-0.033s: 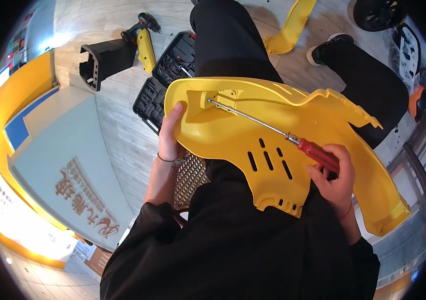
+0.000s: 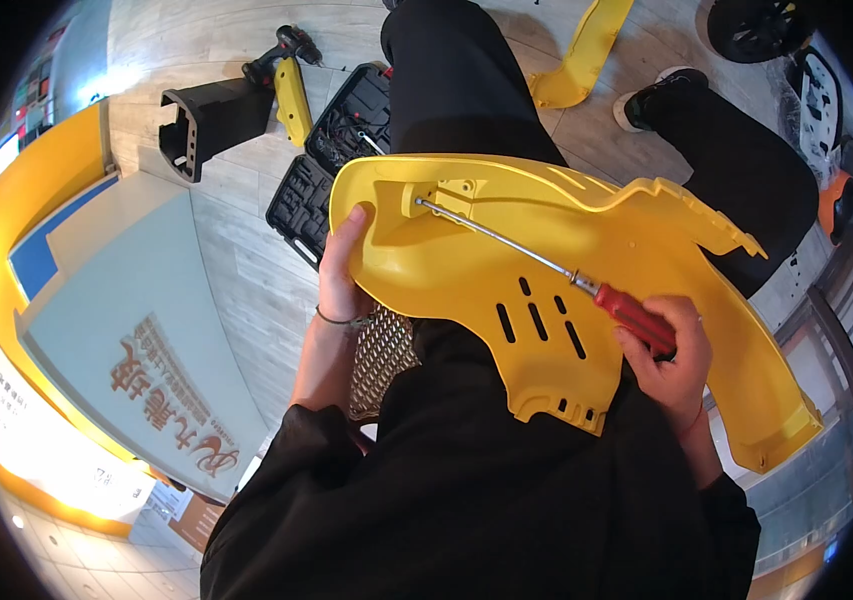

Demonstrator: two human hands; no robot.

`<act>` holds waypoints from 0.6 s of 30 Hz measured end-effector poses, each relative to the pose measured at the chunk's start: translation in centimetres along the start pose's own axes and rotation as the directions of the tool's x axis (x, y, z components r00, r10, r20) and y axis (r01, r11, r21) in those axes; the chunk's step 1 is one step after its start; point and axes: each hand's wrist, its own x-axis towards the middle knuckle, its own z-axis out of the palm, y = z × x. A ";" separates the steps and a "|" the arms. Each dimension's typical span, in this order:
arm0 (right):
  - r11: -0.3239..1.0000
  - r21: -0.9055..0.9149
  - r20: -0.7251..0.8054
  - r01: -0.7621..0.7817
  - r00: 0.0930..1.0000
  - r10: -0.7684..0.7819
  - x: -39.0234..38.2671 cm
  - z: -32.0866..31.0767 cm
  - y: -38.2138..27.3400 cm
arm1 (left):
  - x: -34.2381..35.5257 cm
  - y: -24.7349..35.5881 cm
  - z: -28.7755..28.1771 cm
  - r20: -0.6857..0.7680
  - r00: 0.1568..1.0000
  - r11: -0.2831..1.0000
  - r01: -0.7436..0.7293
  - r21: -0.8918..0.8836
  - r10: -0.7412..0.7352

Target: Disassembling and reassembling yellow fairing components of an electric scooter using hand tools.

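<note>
The red screwdriver handle point(image 2: 636, 320) has shifted slightly.

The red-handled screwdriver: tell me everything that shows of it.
The screwdriver has a glossy red handle, apparently plastic, a silvery collar and a long, thin metal shaft. It slants across the inside of the yellow shell, tip toward the upper left, at or against a moulded bracket; the tip's shape is too small to tell. The fingers of the right hand grip the handle.

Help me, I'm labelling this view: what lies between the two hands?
In the head view: the yellow shell with its dark slots, the screwdriver's shaft angled across it from the right hand.
</note>
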 end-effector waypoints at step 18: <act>0.950 -0.221 0.178 0.222 0.966 -0.185 1.8 0.0 -0.3 | -0.1 -0.2 -0.2 0.010 1.000 0.998 -0.002 -0.060 0.002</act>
